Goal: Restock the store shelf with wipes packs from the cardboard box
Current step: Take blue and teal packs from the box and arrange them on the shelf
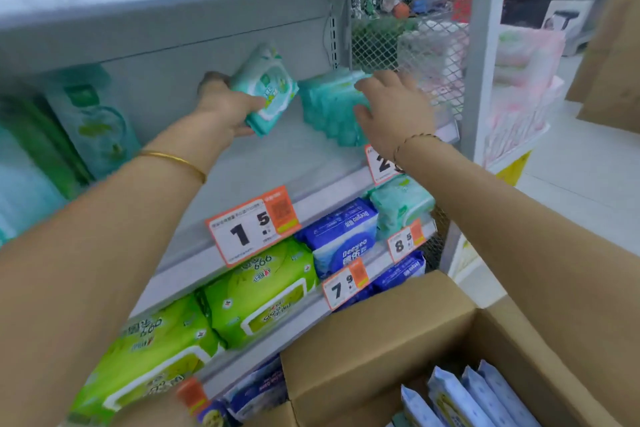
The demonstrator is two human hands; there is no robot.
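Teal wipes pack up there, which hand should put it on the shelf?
Left. The left hand grips the teal wipes pack; the right hand just touches the shelved packs.

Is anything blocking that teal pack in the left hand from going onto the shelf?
Nothing visible does. The left hand holds the teal pack above the shelf; the right hand touches the row of packs beside it.

Both arms reach forward, left hand (228, 107) gripping with curled fingers, right hand (394, 114) with fingers extended.
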